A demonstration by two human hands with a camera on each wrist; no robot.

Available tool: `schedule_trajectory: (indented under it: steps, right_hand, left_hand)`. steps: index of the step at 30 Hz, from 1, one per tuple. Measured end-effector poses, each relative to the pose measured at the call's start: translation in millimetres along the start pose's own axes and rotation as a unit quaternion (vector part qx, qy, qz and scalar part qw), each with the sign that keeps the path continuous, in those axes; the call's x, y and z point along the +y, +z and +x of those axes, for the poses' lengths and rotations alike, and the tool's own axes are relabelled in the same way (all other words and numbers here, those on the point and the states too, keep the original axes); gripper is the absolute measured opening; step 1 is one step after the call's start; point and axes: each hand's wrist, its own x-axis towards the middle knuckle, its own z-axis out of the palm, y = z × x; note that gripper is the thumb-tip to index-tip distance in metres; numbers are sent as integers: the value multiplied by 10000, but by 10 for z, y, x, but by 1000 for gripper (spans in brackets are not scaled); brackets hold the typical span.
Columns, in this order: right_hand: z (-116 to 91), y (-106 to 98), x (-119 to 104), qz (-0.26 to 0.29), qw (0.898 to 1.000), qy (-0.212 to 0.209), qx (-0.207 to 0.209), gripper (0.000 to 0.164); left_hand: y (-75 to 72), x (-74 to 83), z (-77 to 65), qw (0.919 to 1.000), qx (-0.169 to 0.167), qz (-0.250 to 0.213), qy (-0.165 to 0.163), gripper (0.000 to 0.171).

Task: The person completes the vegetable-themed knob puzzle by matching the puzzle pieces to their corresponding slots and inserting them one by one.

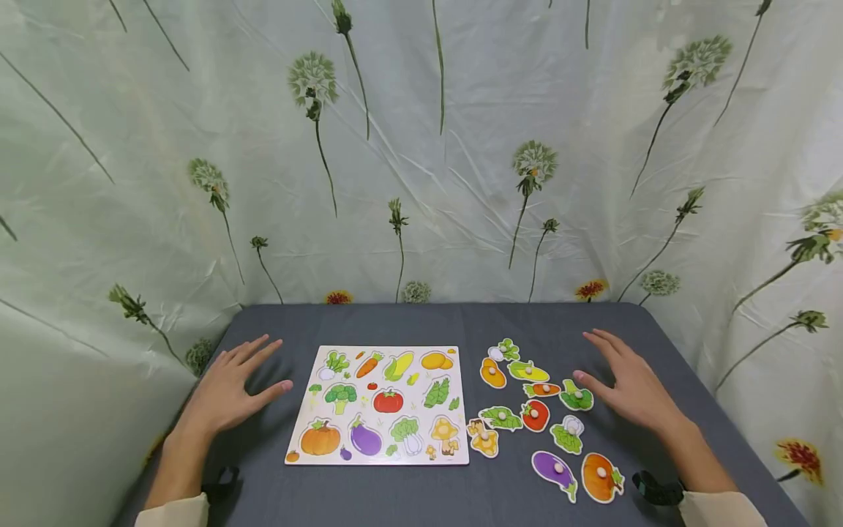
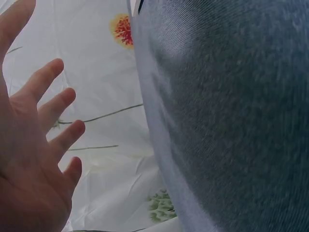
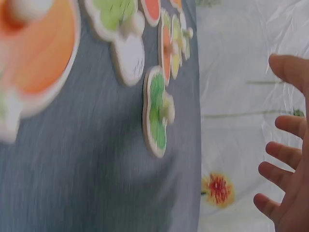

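Note:
My left hand (image 1: 227, 386) hovers left of a white vegetable puzzle board (image 1: 377, 460), fingers spread and holding nothing. On the other side, my right hand (image 1: 634, 384) is held over the table with fingers apart, nearest to the broccoli piece (image 1: 571, 400). Loose knobbed pieces lie between the board and this hand: a tomato (image 1: 529, 420), a carrot (image 1: 553, 389), an eggplant (image 1: 546, 463), a pumpkin (image 1: 595, 489), a corn (image 1: 520, 369) and several others. In the right wrist view the broccoli piece (image 3: 157, 104) lies apart from the fingers. Printed vegetable pictures show on the board.
A dark grey cloth covers the table (image 1: 395, 498). Behind it and at both sides hangs a pale curtain (image 1: 421, 168) printed with dandelions. A mushroom piece (image 1: 486, 446) lies close to the board's right edge. Black bands sit by both wrists.

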Motion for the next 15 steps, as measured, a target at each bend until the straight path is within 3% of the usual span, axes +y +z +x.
schedule_trajectory:
  steps: [15]
  right_hand:
    - [366, 337, -405, 469, 9989, 97, 21, 72]
  left_hand:
    - [241, -2, 0, 9944, -707, -624, 478, 83]
